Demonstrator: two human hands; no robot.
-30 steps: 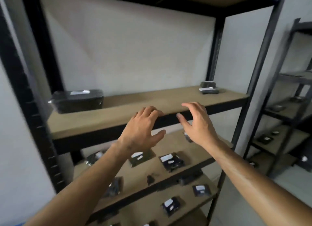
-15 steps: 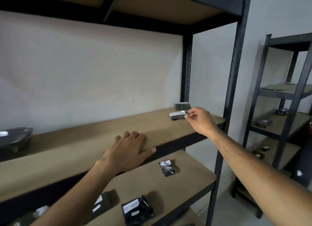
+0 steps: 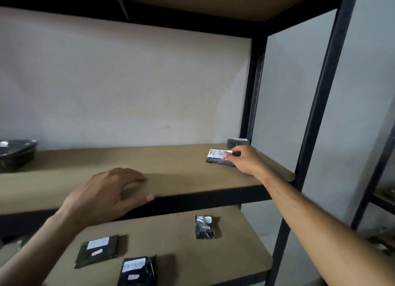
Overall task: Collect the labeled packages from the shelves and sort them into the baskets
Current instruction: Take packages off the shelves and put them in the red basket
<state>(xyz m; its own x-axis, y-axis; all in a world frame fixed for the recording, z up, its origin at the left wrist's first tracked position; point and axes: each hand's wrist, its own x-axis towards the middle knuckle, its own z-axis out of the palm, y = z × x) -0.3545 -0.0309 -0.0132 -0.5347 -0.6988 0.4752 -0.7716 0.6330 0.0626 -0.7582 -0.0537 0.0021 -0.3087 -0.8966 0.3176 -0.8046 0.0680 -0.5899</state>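
Note:
A small black package (image 3: 217, 157) with a white label reading "RETU" lies near the right end of the upper wooden shelf (image 3: 171, 170). My right hand (image 3: 245, 160) grips its right end, fingers curled over the label. My left hand (image 3: 106, 195) rests on the shelf's front edge, fingers relaxed and holding nothing. Another small dark package (image 3: 237, 142) sits behind, by the rear post. A larger black package (image 3: 16, 154) lies at the shelf's far left. On the lower shelf (image 3: 235, 253) are three more labeled packages (image 3: 97, 250), (image 3: 136, 269), (image 3: 204, 227).
Black metal posts (image 3: 320, 114) frame the rack on the right, with a shelf board overhead. A second rack (image 3: 382, 189) stands further right. A white wall lies behind the shelves.
My right hand reached to the shelf's right end and took hold of the labeled package. My left hand settled on the shelf edge. The view moved closer and to the right.

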